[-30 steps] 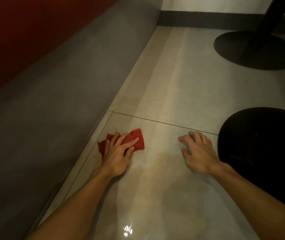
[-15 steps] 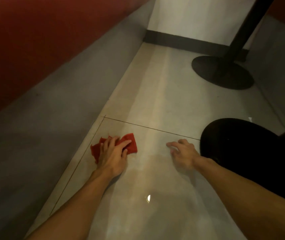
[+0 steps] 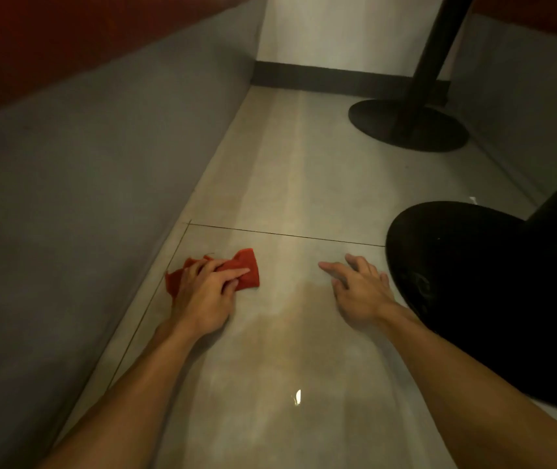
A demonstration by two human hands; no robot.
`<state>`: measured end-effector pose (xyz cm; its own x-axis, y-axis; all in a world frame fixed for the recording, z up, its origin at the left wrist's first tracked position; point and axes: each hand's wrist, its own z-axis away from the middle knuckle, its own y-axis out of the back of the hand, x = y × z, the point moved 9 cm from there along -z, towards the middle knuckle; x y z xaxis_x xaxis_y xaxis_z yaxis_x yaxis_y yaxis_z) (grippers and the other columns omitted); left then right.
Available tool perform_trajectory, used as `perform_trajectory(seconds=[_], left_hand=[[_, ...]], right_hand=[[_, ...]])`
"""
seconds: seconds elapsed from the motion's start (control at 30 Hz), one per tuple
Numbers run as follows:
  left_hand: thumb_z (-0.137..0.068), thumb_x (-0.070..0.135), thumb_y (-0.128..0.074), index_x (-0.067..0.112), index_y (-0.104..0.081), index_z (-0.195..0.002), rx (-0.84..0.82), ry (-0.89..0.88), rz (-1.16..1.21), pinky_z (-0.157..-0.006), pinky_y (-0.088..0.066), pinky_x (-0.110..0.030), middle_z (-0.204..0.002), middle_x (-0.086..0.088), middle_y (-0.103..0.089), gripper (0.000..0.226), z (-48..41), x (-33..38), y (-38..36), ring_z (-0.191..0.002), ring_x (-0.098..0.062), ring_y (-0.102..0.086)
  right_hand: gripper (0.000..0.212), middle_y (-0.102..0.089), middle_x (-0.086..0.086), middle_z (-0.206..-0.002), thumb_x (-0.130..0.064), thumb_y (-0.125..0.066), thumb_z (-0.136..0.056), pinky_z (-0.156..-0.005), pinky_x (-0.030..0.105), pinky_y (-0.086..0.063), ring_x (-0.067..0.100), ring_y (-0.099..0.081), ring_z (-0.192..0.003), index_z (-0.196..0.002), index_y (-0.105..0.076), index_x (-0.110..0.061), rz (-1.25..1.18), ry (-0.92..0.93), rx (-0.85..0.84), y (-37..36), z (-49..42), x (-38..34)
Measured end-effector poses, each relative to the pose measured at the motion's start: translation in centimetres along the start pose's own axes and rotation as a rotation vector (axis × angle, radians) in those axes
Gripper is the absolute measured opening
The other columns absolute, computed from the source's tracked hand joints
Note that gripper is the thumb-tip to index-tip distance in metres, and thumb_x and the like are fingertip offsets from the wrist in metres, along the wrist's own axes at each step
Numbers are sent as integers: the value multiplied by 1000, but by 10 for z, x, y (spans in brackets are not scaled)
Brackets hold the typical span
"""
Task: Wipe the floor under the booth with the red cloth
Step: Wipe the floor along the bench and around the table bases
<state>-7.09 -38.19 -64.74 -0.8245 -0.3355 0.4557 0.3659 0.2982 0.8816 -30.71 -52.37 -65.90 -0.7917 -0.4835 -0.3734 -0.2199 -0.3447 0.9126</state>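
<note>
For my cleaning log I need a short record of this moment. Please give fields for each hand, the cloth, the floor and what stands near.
left hand: holds the red cloth down on the floor, fingers partly curled over it
right hand: empty, fingers spread, on the floor
red cloth: crumpled, near the grey booth base, just before the tile joint
floor: pale glossy tiles
nearby: black table base right of the right hand; second base farther back
</note>
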Motion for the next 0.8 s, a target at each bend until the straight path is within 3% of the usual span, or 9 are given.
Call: perform_trajectory(seconds=[0.23,0.43,0.57,0.7,0.8], left_hand=[[-95,30,-51,44,-58,-124,-14,47,13,-114,-17,-48,-140,2,-47,34,7,-1,-4,-133,-27,-33],[-98,40,-40,49,-44,-134,-64,155,-60,-114,4,-58,-151,8,-29,38,17,11,-3,-143,-33,-6],[-99,39,-37,48,-41,-137,-73,176,-131,-115,-4,-60,-152,4,-27,39,15,22,-8,-142,-36,-6],[-100,38,-35,47,-41,-137,-175,106,-147,-113,-15,-58,-151,3,-30,39,0,45,-21,-138,-36,-17],[-100,37,-35,48,-39,-138,-234,65,-122,-114,-12,-58,-152,2,-29,40,-11,68,-34,-139,-36,-16]], right_hand=[[45,-20,-3,-155,-27,-34,-103,-118,46,-20,24,-21,-142,-141,-39,-50,-27,-51,-98,3,1,3],[43,-21,-3,-153,-33,-30,-104,-113,42,-29,24,-25,-139,-144,-33,-50,68,-33,-106,10,9,5],[54,-21,1,-153,-22,-37,-101,-110,44,-34,27,-24,-139,-148,-25,-46,218,61,-145,10,13,-3],[39,-36,-2,-146,-30,-37,-102,-107,41,-36,21,-34,-132,-140,-44,-39,247,98,-146,29,12,7],[36,-34,2,-148,-33,-37,-101,-113,46,-25,26,-28,-135,-135,-48,-41,367,46,-103,45,11,31]])
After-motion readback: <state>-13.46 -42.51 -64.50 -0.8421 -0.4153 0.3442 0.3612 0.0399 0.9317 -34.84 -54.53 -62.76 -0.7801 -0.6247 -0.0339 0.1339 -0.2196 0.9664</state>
